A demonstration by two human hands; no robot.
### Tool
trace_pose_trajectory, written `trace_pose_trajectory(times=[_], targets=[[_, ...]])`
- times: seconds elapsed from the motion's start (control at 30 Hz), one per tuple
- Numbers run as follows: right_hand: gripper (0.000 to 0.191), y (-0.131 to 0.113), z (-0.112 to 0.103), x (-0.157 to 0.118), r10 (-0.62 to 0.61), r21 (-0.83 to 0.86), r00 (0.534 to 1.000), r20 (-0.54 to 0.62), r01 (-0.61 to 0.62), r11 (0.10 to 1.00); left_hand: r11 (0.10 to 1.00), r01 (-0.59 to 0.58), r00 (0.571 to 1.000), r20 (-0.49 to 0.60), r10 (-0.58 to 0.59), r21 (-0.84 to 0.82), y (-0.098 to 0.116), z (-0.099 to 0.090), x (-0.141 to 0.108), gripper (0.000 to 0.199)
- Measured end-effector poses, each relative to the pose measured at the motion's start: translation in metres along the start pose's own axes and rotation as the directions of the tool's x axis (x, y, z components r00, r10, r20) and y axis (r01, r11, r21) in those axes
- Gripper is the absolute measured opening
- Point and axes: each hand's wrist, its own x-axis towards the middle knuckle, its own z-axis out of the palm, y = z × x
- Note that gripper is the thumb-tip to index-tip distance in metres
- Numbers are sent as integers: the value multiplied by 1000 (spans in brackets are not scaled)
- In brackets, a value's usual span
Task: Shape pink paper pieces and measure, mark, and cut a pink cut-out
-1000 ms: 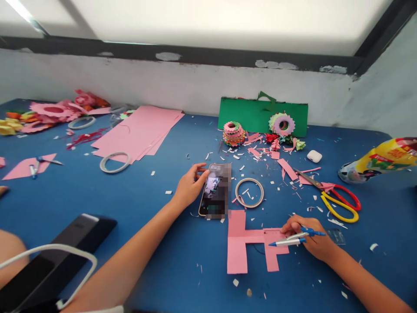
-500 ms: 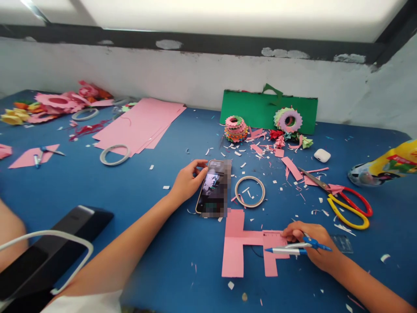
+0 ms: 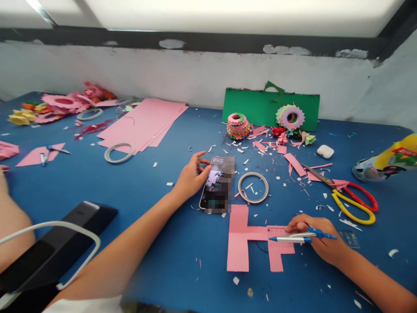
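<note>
Worktop seen remotely through my head camera: on the blue table (image 3: 156,265), my left hand (image 3: 193,174) is loosely spread, fingertips at the upper left edge of a phone (image 3: 213,193) whose right side is pixelated. My right hand (image 3: 322,238) pinches a blue-and-white drawing tool (image 3: 289,239), fingertips meeting the right-hand part of the pink cut-out (image 3: 237,250); the tool crosses above that part and hides some of it. The cut-out lies flat between my hands, nearer me than the phone. Just beyond it sits a tape roll (image 3: 240,189); to the right, scissors (image 3: 328,181) lie among paper scraps (image 3: 294,164), with a bottle (image 3: 387,164) near the right edge. At lower left, a dark device (image 3: 65,243) and white cable (image 3: 98,243) crowd my left forearm, near another person's arm (image 3: 13,230)
</note>
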Motion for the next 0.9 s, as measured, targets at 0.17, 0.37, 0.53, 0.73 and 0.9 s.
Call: trace_pose_trajectory(times=[0.17, 0.37, 0.53, 0.73, 0.9], targets=[[32, 1, 0, 0, 47, 2, 999, -3, -47, 999, 917, -271, 909, -235, 343, 291, 27, -7, -19, 19], [39, 2, 2, 3, 159, 295, 987, -16, -147, 944, 319, -945, 324, 323, 889, 67, 92, 15, -74, 12], [44, 5, 5, 1, 277, 436, 959, -60, -225, 872, 359, -933, 309, 559, 769, 21, 111, 53, -98, 17], [47, 8, 1, 2, 325, 576, 939, -115, -203, 792, 542, -833, 464, 667, 583, 106, 115, 74, -105, 17], [47, 8, -1, 4, 318, 600, 940, -126, -183, 779, 715, -667, 610, 705, 362, 210, 131, 78, -98, 15]])
